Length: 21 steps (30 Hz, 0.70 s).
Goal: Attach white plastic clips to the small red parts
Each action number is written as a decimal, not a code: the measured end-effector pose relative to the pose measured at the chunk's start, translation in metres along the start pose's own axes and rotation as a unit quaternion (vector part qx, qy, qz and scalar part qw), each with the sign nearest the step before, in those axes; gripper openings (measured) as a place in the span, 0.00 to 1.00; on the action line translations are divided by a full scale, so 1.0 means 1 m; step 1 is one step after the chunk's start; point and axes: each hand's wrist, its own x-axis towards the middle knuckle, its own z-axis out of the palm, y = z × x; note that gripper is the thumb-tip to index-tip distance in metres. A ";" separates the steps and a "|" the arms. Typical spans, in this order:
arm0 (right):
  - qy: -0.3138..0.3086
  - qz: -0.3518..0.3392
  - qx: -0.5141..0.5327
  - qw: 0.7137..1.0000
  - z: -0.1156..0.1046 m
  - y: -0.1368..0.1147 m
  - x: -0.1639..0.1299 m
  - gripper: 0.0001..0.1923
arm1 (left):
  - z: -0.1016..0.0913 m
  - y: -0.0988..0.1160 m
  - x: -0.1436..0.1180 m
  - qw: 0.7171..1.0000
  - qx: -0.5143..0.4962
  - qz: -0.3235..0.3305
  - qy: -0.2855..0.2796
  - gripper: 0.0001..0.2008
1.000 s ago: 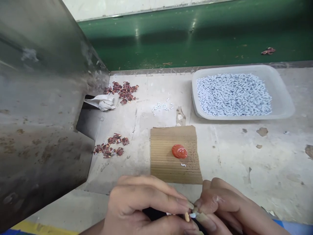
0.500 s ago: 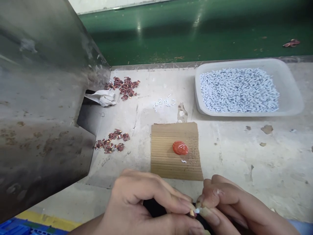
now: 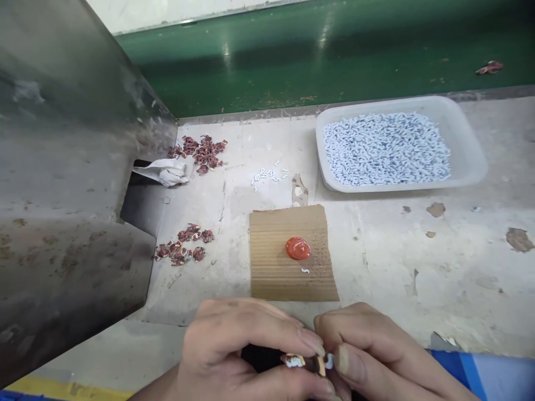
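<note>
My left hand pinches a small dark brown figurine with yellow bands and a whitish part, between thumb and fingers. Close against it on the right, my right hand has its thumb and forefinger closed on a tiny pale blue curved piece, at the figurine's right end. Whether the two are joined I cannot tell. Beyond my hands lies a cardboard square bearing a glossy orange-red blob and one loose pale curved piece.
A translucent tub of pale blue curved pieces stands at the back right. Several such pieces lie loose mid-table. Two clusters of brown figurines, far and near, sit beside a metal panel on the left.
My right hand has come closer to my left. The figurine has turned, showing more of its whitish and banded side. The whole view has shifted slightly.
</note>
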 end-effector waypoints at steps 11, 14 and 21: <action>-0.130 0.081 0.175 0.973 0.005 -0.005 0.013 0.36 | 0.002 0.001 -0.004 1.000 -0.006 -0.009 0.001 0.13; -0.115 0.066 0.188 0.973 0.010 -0.004 0.017 0.36 | 0.002 -0.001 -0.002 1.000 0.004 -0.004 -0.007 0.14; -0.083 0.048 0.158 0.983 0.011 0.000 0.012 0.32 | 0.002 -0.003 -0.002 0.999 0.036 0.014 -0.002 0.11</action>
